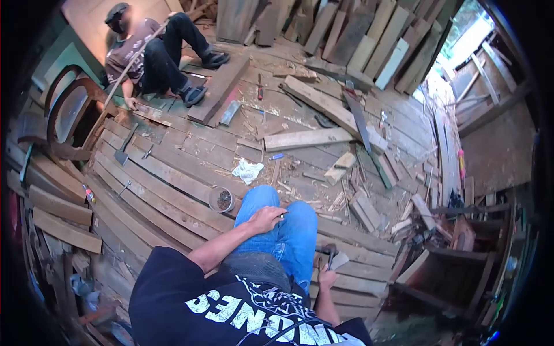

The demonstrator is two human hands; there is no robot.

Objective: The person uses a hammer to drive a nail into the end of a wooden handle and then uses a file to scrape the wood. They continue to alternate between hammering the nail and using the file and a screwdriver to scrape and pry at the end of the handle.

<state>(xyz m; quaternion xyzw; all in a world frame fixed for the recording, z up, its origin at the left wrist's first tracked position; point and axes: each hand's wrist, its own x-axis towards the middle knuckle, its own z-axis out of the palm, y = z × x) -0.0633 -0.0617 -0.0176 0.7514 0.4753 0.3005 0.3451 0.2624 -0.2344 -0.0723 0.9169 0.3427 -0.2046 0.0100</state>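
Note:
My left hand [266, 219] rests on my left knee in blue jeans [259, 200], fingers curled around a small dark item [283, 215] whose kind I cannot tell. Low at my right side, my right hand [327, 279] is closed around the handle of a hammer [329, 251] with a dark head. A flat pale grey piece [340, 260] shows right beside the hammer's head. In front of my left knee stands a round tub [221, 199] with small dark bits inside. A crumpled white cloth [248, 171] lies just beyond it.
A person [138, 63] sits at the far left holding a long thin strip. Around the floor lie a hand saw [359, 120], beams [311, 139], a blue-handled tool [277, 156], a broad-bladed tool [124, 147] and wood scraps. Planks [358, 40] lean at the back; a wooden frame [461, 254] stands right.

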